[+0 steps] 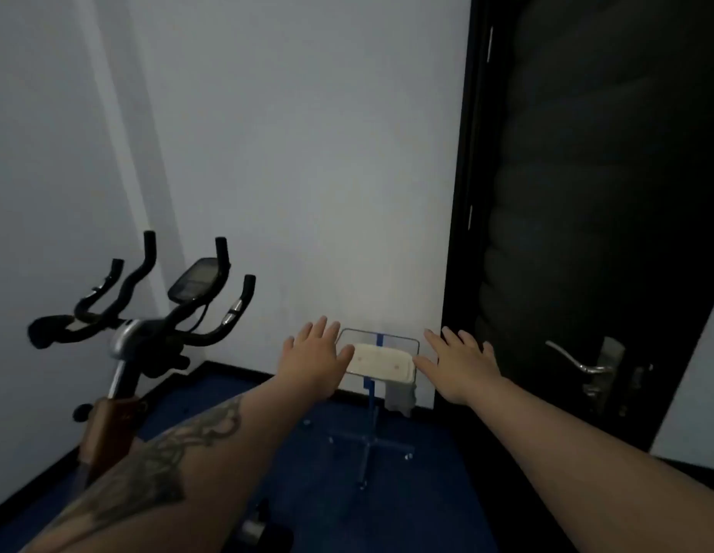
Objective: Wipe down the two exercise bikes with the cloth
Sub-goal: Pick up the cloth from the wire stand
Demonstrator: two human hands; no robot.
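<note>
A folded white cloth (381, 364) lies on a small clear-topped stand (381, 336) with a blue post, against the white wall. One corner of the cloth hangs over the stand's near right edge. My left hand (313, 359) hovers just left of the cloth, fingers spread, holding nothing. To the cloth's right my right hand (459, 361) is spread the same way and holds nothing. One exercise bike (147, 333) stands at the left with black handlebars, a tilted console and a silver stem. Only one bike is in view.
A dark door (587, 193) with a silver lever handle (579, 363) stands at the right. The floor (327, 472) is dark blue with a black skirting along the wall. The stand's cross-shaped base (369, 445) rests on the floor between my arms.
</note>
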